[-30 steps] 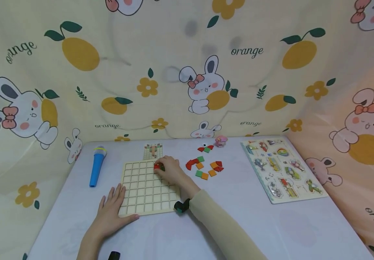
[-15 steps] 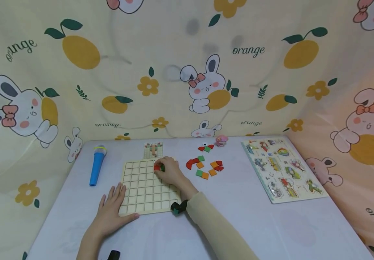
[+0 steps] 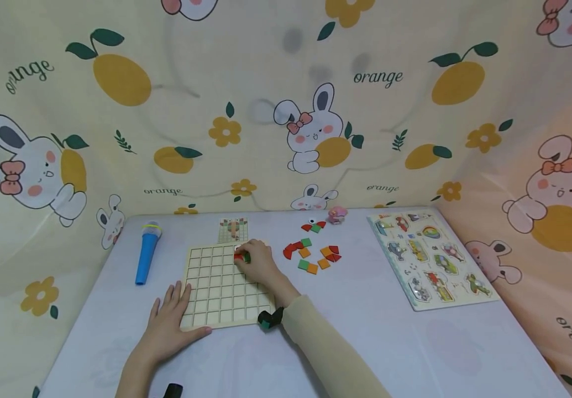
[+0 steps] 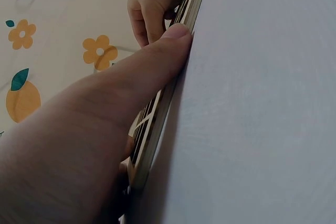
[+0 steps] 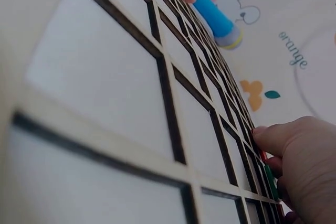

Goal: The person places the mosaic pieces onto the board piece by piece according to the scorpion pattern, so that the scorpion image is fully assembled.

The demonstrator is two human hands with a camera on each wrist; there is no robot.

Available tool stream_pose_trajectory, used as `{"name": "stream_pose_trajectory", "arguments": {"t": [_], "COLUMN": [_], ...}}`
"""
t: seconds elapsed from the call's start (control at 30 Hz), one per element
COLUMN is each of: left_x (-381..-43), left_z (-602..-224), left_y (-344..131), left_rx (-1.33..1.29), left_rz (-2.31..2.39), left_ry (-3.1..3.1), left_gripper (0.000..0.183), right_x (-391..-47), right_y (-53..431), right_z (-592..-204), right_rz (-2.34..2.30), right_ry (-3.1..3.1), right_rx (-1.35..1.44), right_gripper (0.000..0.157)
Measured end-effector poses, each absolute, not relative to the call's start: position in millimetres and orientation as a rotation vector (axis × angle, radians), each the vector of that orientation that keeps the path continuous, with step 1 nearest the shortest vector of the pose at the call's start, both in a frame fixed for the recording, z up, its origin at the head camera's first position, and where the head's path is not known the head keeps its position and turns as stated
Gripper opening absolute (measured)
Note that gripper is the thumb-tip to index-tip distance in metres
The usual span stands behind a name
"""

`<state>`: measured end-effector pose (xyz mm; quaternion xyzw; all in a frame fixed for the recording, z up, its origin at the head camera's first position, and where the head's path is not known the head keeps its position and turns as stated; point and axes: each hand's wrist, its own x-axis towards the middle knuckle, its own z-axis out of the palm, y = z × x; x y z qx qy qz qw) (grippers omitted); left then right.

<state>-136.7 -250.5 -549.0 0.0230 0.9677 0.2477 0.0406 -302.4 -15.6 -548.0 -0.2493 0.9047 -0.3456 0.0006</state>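
A pale wooden grid board (image 3: 213, 299) lies flat on the table in the head view. My left hand (image 3: 163, 330) rests at its near left corner, fingers spread along the left side; the left wrist view shows the thumb (image 4: 157, 56) against the front edge. At the board's far side my right hand (image 3: 260, 265) pinches a small red tile (image 3: 238, 256) with thumb and fingers over the cells. Beside it shows a green tile (image 3: 247, 257), low under the same fingers; the right wrist view has this green tile (image 5: 271, 181) too. The fingers partly hide both tiles.
Right of the board lie several loose red, green and orange tiles (image 3: 311, 268). A pattern card (image 3: 226, 237) touches the board's far edge. A blue toy microphone (image 3: 146, 257) stands left, a pink figurine (image 3: 337, 215) at the back, a picture puzzle board (image 3: 430, 265) at right.
My right forearm and wrist have shifted slightly left and toward me, while the fingers stay at the red tile. The left hand keeps its place.
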Motion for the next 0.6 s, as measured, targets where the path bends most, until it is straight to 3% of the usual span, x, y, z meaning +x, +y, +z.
{"name": "stream_pose_trajectory", "arguments": {"t": [0.6], "left_x": [-138.7], "left_z": [-551.0], "left_y": [-252.1], "left_rx": [0.039], "left_rz": [0.772], "left_ry": [2.967], "left_gripper": [0.135], "right_x": [-299.7], "right_y": [-16.5], "right_z": [-549.1], "right_rz": [-1.109], "right_ry": [2.858], "right_rx": [-0.790], "right_gripper": [0.022]}}
